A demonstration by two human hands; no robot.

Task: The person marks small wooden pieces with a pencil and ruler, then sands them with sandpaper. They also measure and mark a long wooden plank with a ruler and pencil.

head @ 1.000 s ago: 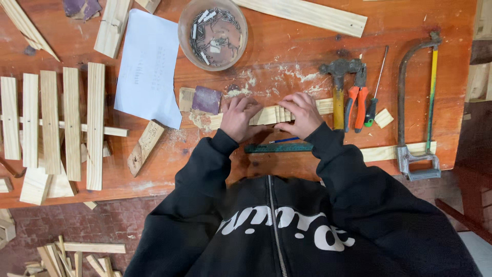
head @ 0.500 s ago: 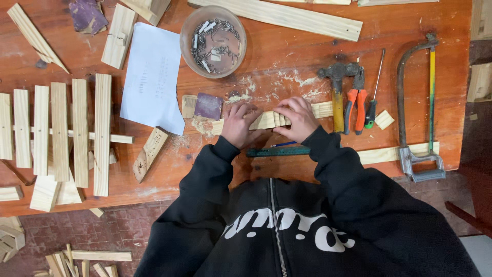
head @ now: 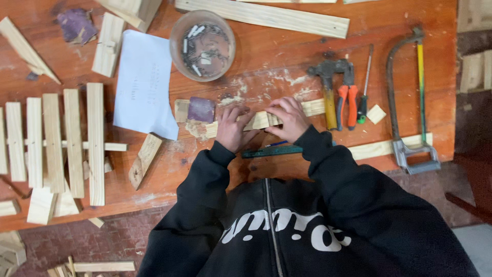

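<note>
The bench (head: 287, 77) near edge runs just below the sleeves; its right edge falls beyond the hacksaw (head: 410, 102). Open bench surface lies at 12 o'clock of the hands, between the tub (head: 202, 45) of nails and the hammer (head: 328, 87). At 3 o'clock the hammer, pliers (head: 348, 97) and screwdriver (head: 365, 87) lie close together, just beside the right hand. At 9 o'clock the paper (head: 145, 84) and a slatted panel (head: 56, 141) fill the bench.

The strip (head: 261, 120) lies flat on the bench, running from 9 to 3 o'clock, with a slight upward tilt to the right. The left hand (head: 231, 128) rests on its left part, fingers curled over the top. The right hand (head: 289, 119) presses on its right part, fingers bent and close together. Both hands hold the strip down. The sandpaper block (head: 201, 109) sits at 10 o'clock of the left hand, just beside it.

The ruler (head: 274, 151) lies at 6 o'clock of the hands, partly under the right sleeve. The hands cover the middle of the strip. The tub contents are too small to resolve individually. The panel is cut off at the left frame edge.
</note>
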